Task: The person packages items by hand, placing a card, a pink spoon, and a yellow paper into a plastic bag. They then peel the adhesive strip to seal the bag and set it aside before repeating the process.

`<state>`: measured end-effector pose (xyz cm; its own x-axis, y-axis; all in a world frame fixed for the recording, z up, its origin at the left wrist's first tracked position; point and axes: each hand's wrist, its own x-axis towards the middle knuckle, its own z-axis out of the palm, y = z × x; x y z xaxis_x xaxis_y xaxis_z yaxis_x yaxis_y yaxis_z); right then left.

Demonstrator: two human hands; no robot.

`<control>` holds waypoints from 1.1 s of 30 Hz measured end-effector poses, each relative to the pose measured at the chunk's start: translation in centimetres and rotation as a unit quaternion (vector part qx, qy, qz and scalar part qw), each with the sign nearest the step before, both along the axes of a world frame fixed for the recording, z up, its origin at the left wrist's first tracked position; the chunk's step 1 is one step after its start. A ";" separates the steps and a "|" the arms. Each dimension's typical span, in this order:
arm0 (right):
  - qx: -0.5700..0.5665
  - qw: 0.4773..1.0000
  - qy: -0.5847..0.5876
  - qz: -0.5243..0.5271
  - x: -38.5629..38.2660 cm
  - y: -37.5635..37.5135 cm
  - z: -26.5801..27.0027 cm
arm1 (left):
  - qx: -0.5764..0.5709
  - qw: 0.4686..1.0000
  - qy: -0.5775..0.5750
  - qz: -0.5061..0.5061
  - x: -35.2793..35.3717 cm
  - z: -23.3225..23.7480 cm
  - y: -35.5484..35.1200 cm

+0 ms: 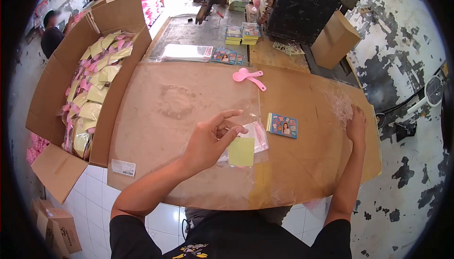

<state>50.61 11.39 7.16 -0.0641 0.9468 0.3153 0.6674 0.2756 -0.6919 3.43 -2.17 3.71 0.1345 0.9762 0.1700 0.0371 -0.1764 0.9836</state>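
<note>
My left hand [210, 138] hovers over the middle of the cardboard-covered table, its thumb and index finger apart. Just below the thumb is a pale yellow card [241, 152], lying over a stack of clear plastic bags [260, 138]. My right hand [356, 125] is at the table's right side, fingers loosely apart against a tangle of thin clear plastic strips [339, 104]. Between the hands lies a small stack of blue printed cards [284, 126]. Farther back, two pink plastic spoons [248, 75] lie crossed.
A large open carton [111, 112] at left holds many bagged yellow cards and pink spoons. Behind the cardboard [189, 178] are more clear bags [187, 52], card stacks [242, 34], a black metal box [302, 8] and a brown carton [335, 40]. Another person [52, 34] is at far left.
</note>
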 end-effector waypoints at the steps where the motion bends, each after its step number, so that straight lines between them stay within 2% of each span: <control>1: 0.051 0.994 -0.091 -0.028 0.2 -0.7 -0.4 | 0.003 1.000 -0.008 0.003 0.2 -0.1 0.0; 3: 0.148 0.948 -0.268 -0.082 0.5 -1.6 -1.0 | 0.001 1.000 -0.005 -0.001 0.1 0.0 -0.1; 6: 0.051 0.996 -0.066 -0.018 -5.6 -3.3 1.6 | -0.008 1.000 -0.028 -0.010 0.3 -0.4 0.1; 8: 0.037 0.998 -0.048 0.033 -10.1 -4.5 1.6 | -0.015 0.999 -0.051 -0.010 0.4 -0.5 0.3; 10: -0.042 0.980 -0.009 0.196 -14.3 -6.4 1.5 | -0.030 0.997 -0.073 -0.009 0.7 -0.5 0.2; 12: -0.077 0.945 0.069 0.312 -18.5 -7.7 0.8 | -0.031 0.997 -0.074 -0.010 0.9 -0.7 0.1; 15: -0.123 0.914 0.129 0.364 -22.6 -8.9 -0.2 | -0.026 0.997 -0.073 -0.011 0.8 -1.0 0.1; 18: -0.233 0.889 0.177 0.353 -23.0 -7.9 -1.7 | -0.051 0.995 -0.083 0.001 0.4 -0.5 0.0; 22: -0.245 0.868 0.244 0.356 -22.6 -7.4 -2.5 | -0.050 0.997 -0.060 0.003 0.0 -0.5 0.2; 25: -0.247 0.861 0.266 0.356 -22.4 -7.4 -2.6 | -0.036 0.992 -0.122 -0.020 0.7 -0.1 0.2; 28: -0.249 0.862 0.266 0.353 -22.1 -7.3 -2.6 | -0.058 0.990 -0.128 -0.021 1.2 -0.7 0.5; 30: -0.262 0.861 0.271 0.341 -21.8 -7.3 -2.8 | -0.073 0.992 -0.100 -0.030 0.9 -0.7 0.6; 33: -0.204 0.863 0.314 0.340 -22.1 -7.3 -3.4 | -0.068 0.995 -0.070 -0.035 0.7 -1.2 0.7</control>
<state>28.49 4.12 3.74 -0.5858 0.7985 0.1386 -0.0929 0.1037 -0.9903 4.10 -1.50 2.48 0.1869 0.9806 0.0590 -0.1094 -0.0389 0.9932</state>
